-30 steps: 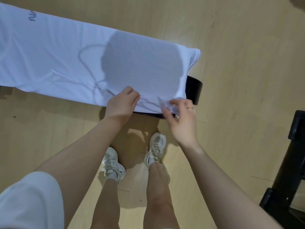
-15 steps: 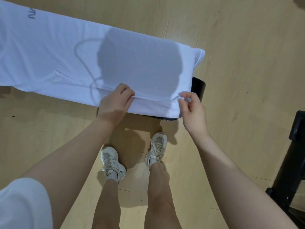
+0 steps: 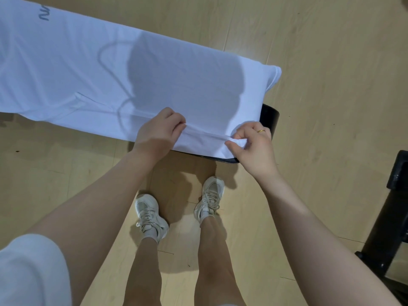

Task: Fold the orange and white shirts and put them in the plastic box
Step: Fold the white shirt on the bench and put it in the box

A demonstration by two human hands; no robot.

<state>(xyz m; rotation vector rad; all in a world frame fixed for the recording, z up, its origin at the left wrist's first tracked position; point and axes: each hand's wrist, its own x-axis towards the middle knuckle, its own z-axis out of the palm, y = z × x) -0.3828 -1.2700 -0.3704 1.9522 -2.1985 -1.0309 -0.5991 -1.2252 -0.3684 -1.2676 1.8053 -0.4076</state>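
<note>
White shirt [image 3: 110, 69] lies spread over a black bench [image 3: 270, 117]; left hand [image 3: 157, 134] and right hand [image 3: 254, 143] each pinch its near edge.

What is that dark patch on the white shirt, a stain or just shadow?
Head view: it reads as the wearer's own shadow cast on the white shirt, soft-edged and rounded, with matching shadows under the shoes; wide-angle lens bows the bench edge; left hand and right hand are sharp, no glare.
</note>
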